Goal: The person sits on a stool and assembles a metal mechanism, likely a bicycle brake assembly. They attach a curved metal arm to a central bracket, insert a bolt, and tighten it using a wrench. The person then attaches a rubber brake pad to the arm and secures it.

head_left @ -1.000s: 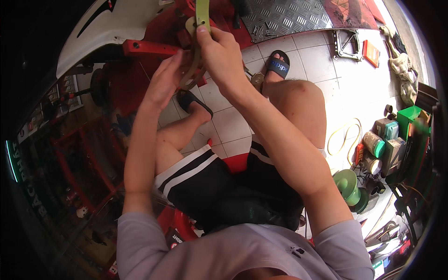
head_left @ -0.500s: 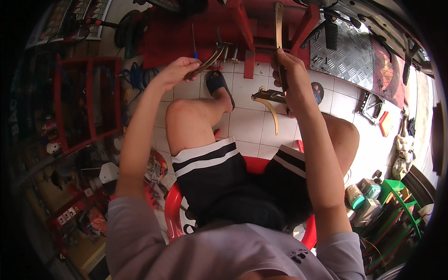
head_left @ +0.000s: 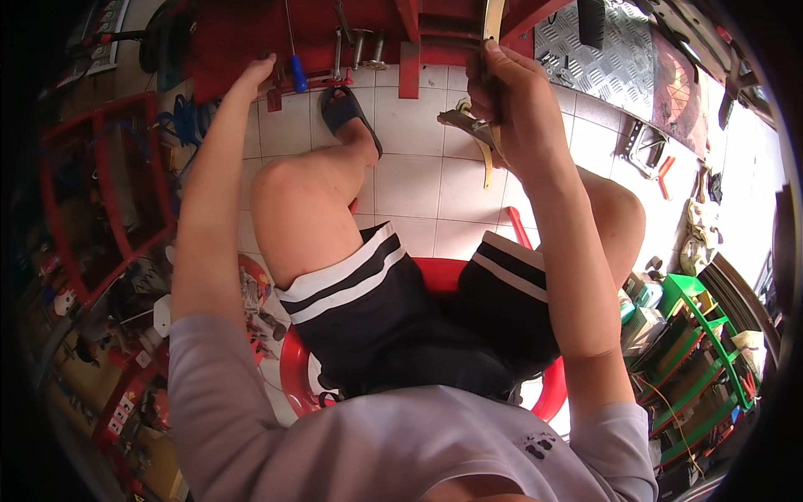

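Note:
My right hand [head_left: 523,100] is closed around a metal assembly of long, brass-coloured pieces. One flat arm [head_left: 493,18] rises beyond my fist. Below the fist, a grey metal plate [head_left: 468,125] and a thin curved golden strip [head_left: 488,163] stick out to the left. My left arm is stretched far forward, and my left hand [head_left: 258,75] is at the front edge of the red platform [head_left: 226,50], fingers bent together. What they hold is mostly hidden; a brownish end shows just below them. A blue-handled screwdriver [head_left: 299,75] lies right of that hand.
A wrench [head_left: 337,54] and two metal posts [head_left: 368,50] are on the platform. A red frame rack [head_left: 100,192] stands left, a green shelf [head_left: 703,309] right. My sandalled foot [head_left: 351,125] rests on white tiles [head_left: 410,180]; I sit on a red chair [head_left: 293,368].
My left hand has moved forward and left to the platform; the dark curved metal part it held is now largely out of sight. The view has shifted, and the assembly in my right hand has turned.

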